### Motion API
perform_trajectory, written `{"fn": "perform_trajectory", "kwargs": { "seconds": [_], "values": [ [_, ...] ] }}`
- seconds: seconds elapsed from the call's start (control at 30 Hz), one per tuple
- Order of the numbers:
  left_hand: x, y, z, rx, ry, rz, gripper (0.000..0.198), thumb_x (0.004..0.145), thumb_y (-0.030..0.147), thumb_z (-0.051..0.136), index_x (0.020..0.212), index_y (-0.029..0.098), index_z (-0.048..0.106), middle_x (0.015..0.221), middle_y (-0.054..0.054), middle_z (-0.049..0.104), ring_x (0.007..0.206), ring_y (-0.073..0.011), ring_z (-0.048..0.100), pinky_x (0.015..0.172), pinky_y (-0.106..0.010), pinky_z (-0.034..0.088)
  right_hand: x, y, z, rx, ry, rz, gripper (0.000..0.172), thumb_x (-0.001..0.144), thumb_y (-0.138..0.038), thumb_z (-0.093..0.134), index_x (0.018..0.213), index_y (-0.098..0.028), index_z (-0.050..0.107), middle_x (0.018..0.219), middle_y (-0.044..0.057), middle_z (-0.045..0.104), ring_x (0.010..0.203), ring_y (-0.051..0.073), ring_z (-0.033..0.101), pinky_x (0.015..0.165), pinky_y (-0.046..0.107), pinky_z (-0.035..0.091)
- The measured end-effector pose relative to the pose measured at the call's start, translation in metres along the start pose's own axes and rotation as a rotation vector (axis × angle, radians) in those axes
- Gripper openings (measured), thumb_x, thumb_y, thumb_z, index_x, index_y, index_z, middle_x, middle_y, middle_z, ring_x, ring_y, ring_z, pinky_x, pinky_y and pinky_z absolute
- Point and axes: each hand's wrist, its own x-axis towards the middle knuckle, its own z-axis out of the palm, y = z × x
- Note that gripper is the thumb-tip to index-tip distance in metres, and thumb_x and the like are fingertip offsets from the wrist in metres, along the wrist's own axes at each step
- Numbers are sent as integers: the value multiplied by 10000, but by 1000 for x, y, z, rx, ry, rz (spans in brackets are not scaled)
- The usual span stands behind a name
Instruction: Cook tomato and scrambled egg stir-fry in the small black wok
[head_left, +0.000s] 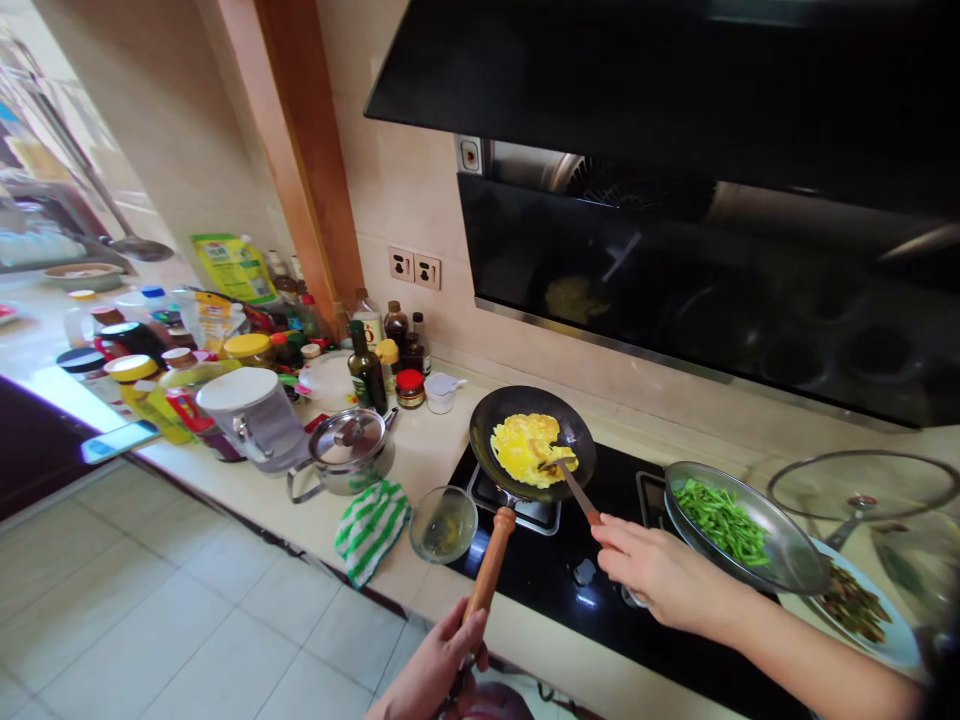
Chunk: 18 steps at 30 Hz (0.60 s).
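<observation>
A black wok (577,437) sits on the left burner of the black stove (562,580), with a yellow fried egg (529,447) in it. My left hand (435,665) is closed around the end of the wok's wooden handle (491,565). My right hand (656,570) is closed on the handle of a metal spatula (574,485), whose blade rests on the right side of the egg.
A steel bowl of cut green beans (724,520) stands on the right burner, with a plate of food (855,605) and a glass lid (862,485) beyond. An empty glass bowl (442,522), a striped cloth (371,525), a lidded pot (349,450) and several bottles and jars crowd the counter at left.
</observation>
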Motion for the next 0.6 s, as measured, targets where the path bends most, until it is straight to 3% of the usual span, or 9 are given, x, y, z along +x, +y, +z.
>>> {"fn": "perform_trajectory", "kwargs": {
  "seconds": [0.13,0.23,0.37,0.5,0.6],
  "values": [
    [-1,1,1,-20,11,7,687,709,732,580,1140,215,442,689,54,574,308,-35,418,303,-176,139,7,9,-18,-14,-60,26,310,740,9,476,862,-188,683,1188,118,672,1194,252,588,989,375,508],
    [0,0,1,-31,12,4,715,702,734,585,1165,213,427,686,55,574,307,-37,413,305,-180,140,17,19,-25,-34,-9,32,361,742,30,445,898,-191,683,1230,111,655,1216,251,569,1003,387,493],
    [1,0,1,-30,6,19,705,710,735,574,1153,205,430,689,50,581,301,-31,395,308,-186,127,23,18,-14,0,55,24,330,754,8,458,903,-189,676,1222,107,650,1201,239,574,979,356,501],
    [0,0,0,-35,5,26,692,703,735,580,1123,203,440,698,44,588,308,-32,413,301,-180,144,18,10,-4,21,-47,34,232,721,-19,526,790,-189,668,1118,100,679,1165,247,589,974,356,495],
    [0,-1,-1,-38,6,22,675,703,730,585,1100,200,455,697,46,582,304,-28,414,295,-174,144,17,7,-14,15,-76,21,229,705,-14,536,766,-193,664,1098,92,680,1126,240,605,944,344,503]
  ]
}}
